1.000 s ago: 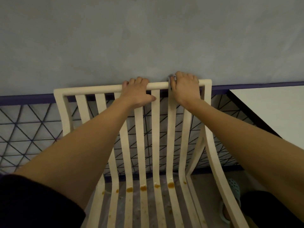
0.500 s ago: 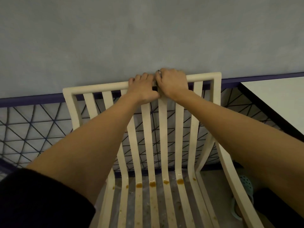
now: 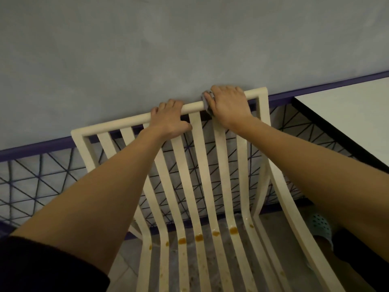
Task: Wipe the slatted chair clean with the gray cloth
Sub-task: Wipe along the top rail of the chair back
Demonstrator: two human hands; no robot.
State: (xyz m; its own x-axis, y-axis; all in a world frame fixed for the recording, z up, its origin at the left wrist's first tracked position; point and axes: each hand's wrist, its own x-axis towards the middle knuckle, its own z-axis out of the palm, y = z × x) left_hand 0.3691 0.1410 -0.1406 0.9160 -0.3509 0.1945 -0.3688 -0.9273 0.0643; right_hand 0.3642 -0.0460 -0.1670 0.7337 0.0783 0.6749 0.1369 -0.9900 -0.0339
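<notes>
From your head camera, your left hand is curled over the chair's top rail near its middle, fingers hooked behind the rail and thumb lying in front, so that grip is clamped on the rail itself. Your right hand sits further along the rail toward its right corner, fingers wrapped over the top and the cloth bunched under them; only a small gray fold shows at the thumb side, pressed against the rail, so this grip is closed around the cloth. A short bare stretch of rail lies between your two hands. Lower down, where the slats bend into the seat, a row of orange-brown spots sits across several slats, with fainter specks further down the seat. A table stands at the right, near the chair's right corner.
</notes>
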